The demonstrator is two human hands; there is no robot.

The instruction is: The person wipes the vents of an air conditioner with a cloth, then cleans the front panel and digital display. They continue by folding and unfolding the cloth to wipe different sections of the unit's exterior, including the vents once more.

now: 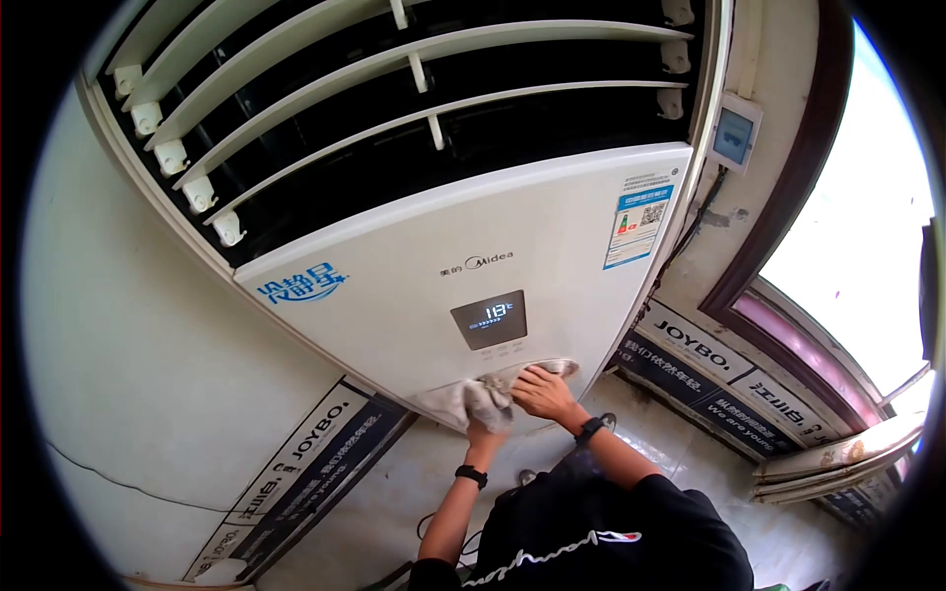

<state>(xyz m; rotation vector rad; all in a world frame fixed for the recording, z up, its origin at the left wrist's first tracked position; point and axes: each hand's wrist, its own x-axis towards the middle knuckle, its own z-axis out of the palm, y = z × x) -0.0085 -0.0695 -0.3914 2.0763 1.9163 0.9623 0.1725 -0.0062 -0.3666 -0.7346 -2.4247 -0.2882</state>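
A greyish-white cloth [448, 401] lies spread and bunched against the lower front panel of a white floor-standing air conditioner [394, 266]. My left hand [484, 430] is wrapped in the cloth, which covers its fingers. Beside it, my right hand [544, 392] presses on the cloth with bent fingers, gripping part of it. Just above both hands is the lit display [490, 320], which reads 18. Dark bands circle both wrists.
Wide louvres [434, 74] cross the dark outlet above the panel. An energy label [638, 229] is stuck at the panel's right. A wall thermostat [734, 136] and a bright window [847, 207] stand to the right. Printed strips [296, 483] line the lower walls.
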